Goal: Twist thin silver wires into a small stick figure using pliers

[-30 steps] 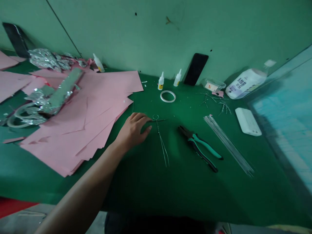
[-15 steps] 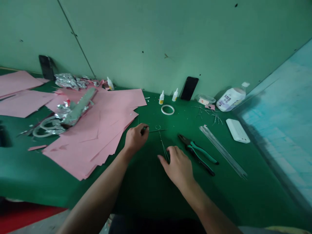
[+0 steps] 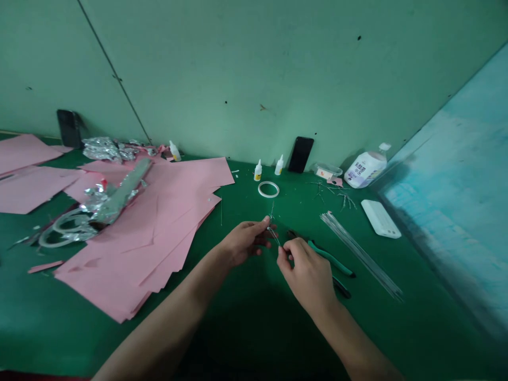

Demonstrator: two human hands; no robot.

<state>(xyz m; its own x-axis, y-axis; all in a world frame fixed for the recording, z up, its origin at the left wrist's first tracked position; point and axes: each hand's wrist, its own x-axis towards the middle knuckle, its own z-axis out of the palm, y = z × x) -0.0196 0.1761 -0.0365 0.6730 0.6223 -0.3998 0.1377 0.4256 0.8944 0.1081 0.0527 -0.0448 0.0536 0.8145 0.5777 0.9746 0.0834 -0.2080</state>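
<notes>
Between my hands is a small twisted wire piece (image 3: 273,233) with thin wire ends. My left hand (image 3: 248,241) pinches its upper part between thumb and forefinger, the other fingers curled loosely below. The fingertips of my right hand (image 3: 307,270) are closed on the lower wire ends. Pliers with green and black handles (image 3: 331,257) lie beside my right hand, their jaws partly hidden behind it. A bundle of straight wires (image 3: 361,255) rests farther right.
Pink sheets (image 3: 159,227) cover the left side, with a foil-wrapped roll (image 3: 127,190) on them. Toward the wall are a white ring (image 3: 269,189), glue bottles (image 3: 257,171), a phone (image 3: 300,154), a labelled bottle (image 3: 365,168) and a white power bank (image 3: 381,218).
My left hand has moved right and taken hold of the wire piece's upper part. The piece is now raised off the table, and my right hand's fingers have closed on its ends. The view has tilted up.
</notes>
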